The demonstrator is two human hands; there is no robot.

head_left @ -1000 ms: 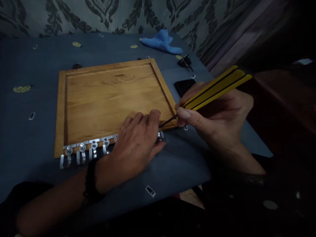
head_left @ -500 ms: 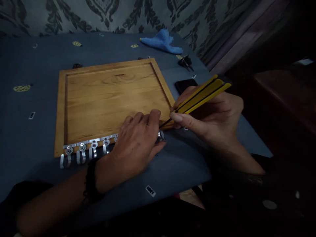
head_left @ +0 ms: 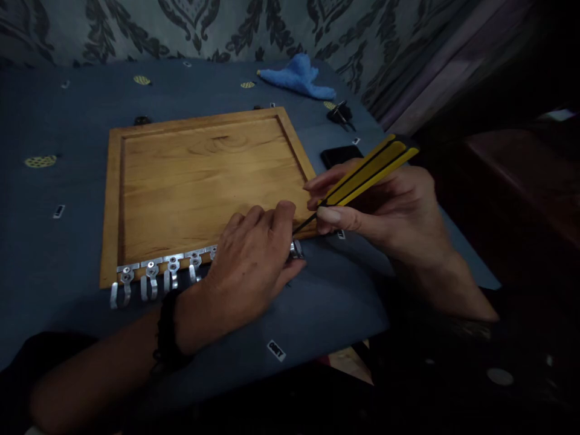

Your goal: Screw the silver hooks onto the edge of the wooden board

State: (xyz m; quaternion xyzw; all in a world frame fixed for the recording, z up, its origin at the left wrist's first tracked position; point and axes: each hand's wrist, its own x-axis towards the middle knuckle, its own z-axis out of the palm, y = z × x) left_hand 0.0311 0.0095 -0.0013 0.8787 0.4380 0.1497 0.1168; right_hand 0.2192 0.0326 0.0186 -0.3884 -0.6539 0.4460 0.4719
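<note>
A wooden board (head_left: 199,175) with a raised rim lies on a blue cloth. Along its near edge runs a metal hook rail (head_left: 154,275) with several screwed-on hooks. My left hand (head_left: 251,260) rests over the right part of that rail, fingers curled down on it near the last hook (head_left: 296,249). My right hand (head_left: 385,211) grips a yellow-and-black screwdriver (head_left: 367,172), tilted low, its dark shaft pointing at the board's near right corner just beside my left fingertips. The tip is hidden behind my left fingers.
A black phone (head_left: 339,156) lies right of the board. Behind it are a small dark object (head_left: 342,113) and a crumpled blue cloth (head_left: 296,75). The table's right edge drops off near my right wrist. A patterned wall stands behind.
The screwdriver handle has swung lower and to the left, and my right hand has shifted its fingers on it. My left hand has stayed on the rail.
</note>
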